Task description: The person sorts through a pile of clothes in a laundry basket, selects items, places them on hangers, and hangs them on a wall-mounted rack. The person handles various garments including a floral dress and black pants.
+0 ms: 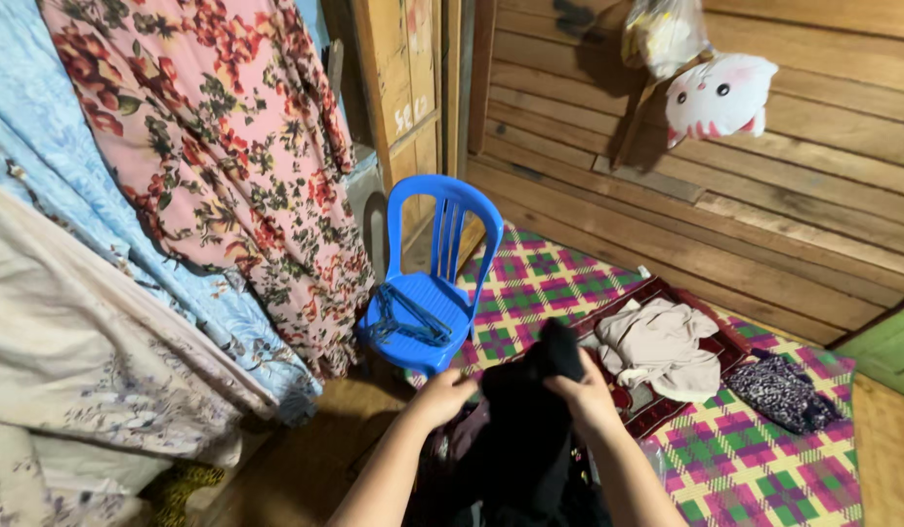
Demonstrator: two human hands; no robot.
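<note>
Both hands were up on a black garment (530,429), held low in the middle of the view, just in front of the blue chair (434,283). The left hand (444,398) gripped its left edge, fingers curled into the cloth. The right hand (587,395) was closed over the upper fold, pinching it near the top. The garment hung down between the forearms, dark and bunched.

The chair, plastic, stood on the edge of a mat (764,459) checked in pink, green and yellow, and some blue hangers (408,322) lay on its seat. Right of the chair, a beige cloth (662,351) lay crumpled on a dark red rug (657,410) spread over the mat. Further right of that sat a small dark patterned cloth (779,390).

Left of the chair hung fabrics: a pink floral one (227,146) nearest, then a pale blue one (71,176), then a cream one (71,361). Behind the chair rose a wooden plank wall (764,215). High on it, up and right of the chair, hung a white cat plush (720,96) with a plastic bag (662,34) beside it. Bare wooden floor (315,449) showed in front of the chair.
</note>
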